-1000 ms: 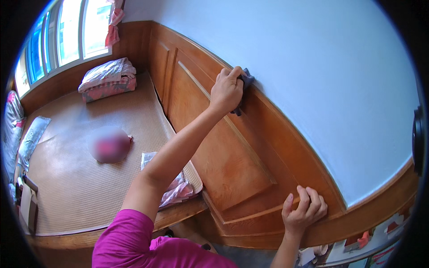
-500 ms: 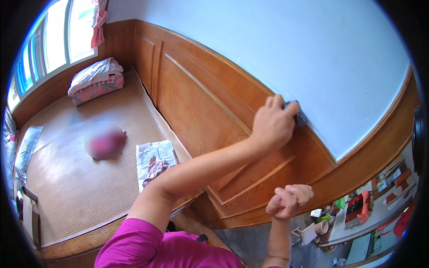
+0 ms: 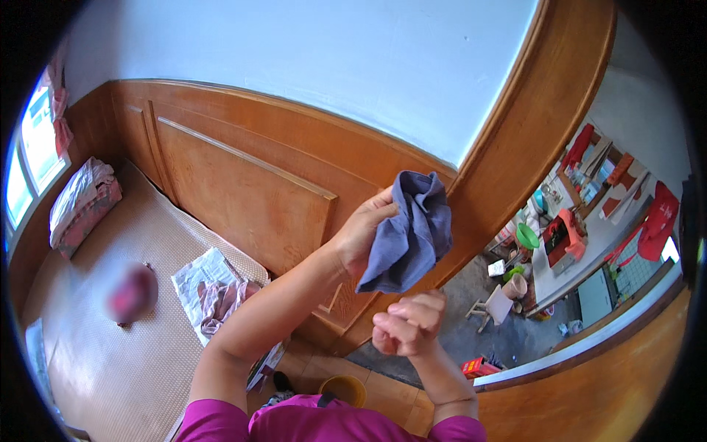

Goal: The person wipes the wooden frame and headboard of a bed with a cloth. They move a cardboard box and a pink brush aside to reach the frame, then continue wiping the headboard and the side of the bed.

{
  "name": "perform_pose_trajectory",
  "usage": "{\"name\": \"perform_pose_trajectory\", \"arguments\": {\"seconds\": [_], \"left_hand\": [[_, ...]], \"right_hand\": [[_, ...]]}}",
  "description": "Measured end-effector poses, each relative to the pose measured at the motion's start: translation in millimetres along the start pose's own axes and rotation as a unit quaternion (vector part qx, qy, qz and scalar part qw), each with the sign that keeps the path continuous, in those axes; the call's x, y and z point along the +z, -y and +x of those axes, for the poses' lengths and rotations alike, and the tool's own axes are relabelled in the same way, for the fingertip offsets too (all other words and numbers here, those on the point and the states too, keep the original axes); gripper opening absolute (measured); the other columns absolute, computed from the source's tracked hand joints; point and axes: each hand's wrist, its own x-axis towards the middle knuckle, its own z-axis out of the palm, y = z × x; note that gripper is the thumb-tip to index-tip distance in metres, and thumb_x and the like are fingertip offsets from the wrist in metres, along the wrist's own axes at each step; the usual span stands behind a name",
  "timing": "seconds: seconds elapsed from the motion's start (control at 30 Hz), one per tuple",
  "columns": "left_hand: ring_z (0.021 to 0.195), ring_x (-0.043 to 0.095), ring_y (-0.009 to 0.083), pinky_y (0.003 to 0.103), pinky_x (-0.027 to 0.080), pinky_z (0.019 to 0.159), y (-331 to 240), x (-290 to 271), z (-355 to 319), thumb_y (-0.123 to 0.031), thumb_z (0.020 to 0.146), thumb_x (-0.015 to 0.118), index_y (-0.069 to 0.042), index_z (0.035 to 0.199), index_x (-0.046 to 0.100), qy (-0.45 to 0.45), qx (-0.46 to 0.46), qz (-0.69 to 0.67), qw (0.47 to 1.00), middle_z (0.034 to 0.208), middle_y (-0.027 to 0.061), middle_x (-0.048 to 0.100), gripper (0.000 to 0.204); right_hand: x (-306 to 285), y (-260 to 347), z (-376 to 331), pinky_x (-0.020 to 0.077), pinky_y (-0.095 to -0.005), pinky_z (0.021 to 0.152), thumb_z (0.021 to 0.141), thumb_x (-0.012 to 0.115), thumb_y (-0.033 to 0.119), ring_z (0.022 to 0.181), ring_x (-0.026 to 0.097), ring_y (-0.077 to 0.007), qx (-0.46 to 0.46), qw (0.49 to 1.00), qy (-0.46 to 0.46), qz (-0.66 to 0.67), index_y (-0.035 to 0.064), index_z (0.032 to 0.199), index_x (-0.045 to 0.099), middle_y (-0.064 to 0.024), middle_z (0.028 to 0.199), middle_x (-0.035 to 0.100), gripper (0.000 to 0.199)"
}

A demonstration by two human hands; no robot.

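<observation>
A blue-grey cloth (image 3: 411, 234) hangs in loose folds from my left hand (image 3: 361, 234), which pinches it by its left side. Behind the cloth is the wood wall panelling (image 3: 243, 195), near its corner with the wooden door frame (image 3: 515, 140). A small gap seems to lie between cloth and wood. My right hand (image 3: 411, 324) is curled into a loose fist just below the cloth, apart from it, with nothing showing in its fingers.
A woven mat (image 3: 177, 236) covers the bed at left, bearing newspaper (image 3: 193, 283), a crumpled pinkish cloth (image 3: 221, 303), folded bedding (image 3: 85, 202) and a blurred reddish thing (image 3: 134, 295). Below stands a yellow bucket (image 3: 345, 389). Beyond the doorway are a stool (image 3: 495, 306) and a cluttered table (image 3: 549, 276).
My left hand has drawn the cloth off the panelling's top edge, lower and to the left, and it now hangs unfolded. My right hand has shifted left. The view has turned right, toward the doorway.
</observation>
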Motion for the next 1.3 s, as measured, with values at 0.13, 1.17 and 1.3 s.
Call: {"name": "perform_pose_trajectory", "arguments": {"seconds": [0.13, 1.17, 1.3], "left_hand": [[0.097, 0.069, 0.0189, 0.033, 0.056, 0.088, -8, -2, -13, -0.009, 0.102, 0.046, -0.008, 0.114, 0.063, -0.019, 0.078, 0.054, 0.995, 0.111, 0.0077, 0.069, 0.02], [0.127, 0.05, 0.0324, 0.041, 0.042, 0.106, -106, -58, -20, 0.012, 0.076, 0.065, -0.007, 0.113, 0.064, -0.153, 0.527, 0.574, 0.608, 0.128, 0.0147, 0.055, 0.041], [0.106, 0.058, 0.0208, 0.035, 0.052, 0.093, -237, -171, -57, -0.004, 0.099, 0.056, -0.005, 0.123, 0.051, -0.362, 0.532, 0.405, 0.65, 0.116, 0.0073, 0.056, 0.024]], "right_hand": [[-12, -18, -4, 0.0447, -0.0369, 0.073, 0.09, 0.065, 0.03, 0.09, 0.052, -0.0226, 0.022, 1.0, 0.003, -0.021, 0.0198, 0.1, 0.063, -0.0023, 0.103, 0.05, 0.014], [-5, -95, 7, 0.0371, -0.0496, 0.107, 0.104, 0.043, 0.026, 0.123, 0.046, -0.0347, 0.09, 0.947, -0.13, -0.28, -0.0027, 0.127, 0.051, -0.0222, 0.133, 0.046, 0.038], [-8, -108, 25, 0.0296, -0.0503, 0.119, 0.109, 0.032, 0.038, 0.144, 0.036, -0.0326, 0.238, 0.919, -0.132, -0.286, 0.0024, 0.152, 0.033, -0.0195, 0.156, 0.034, 0.057]]}}
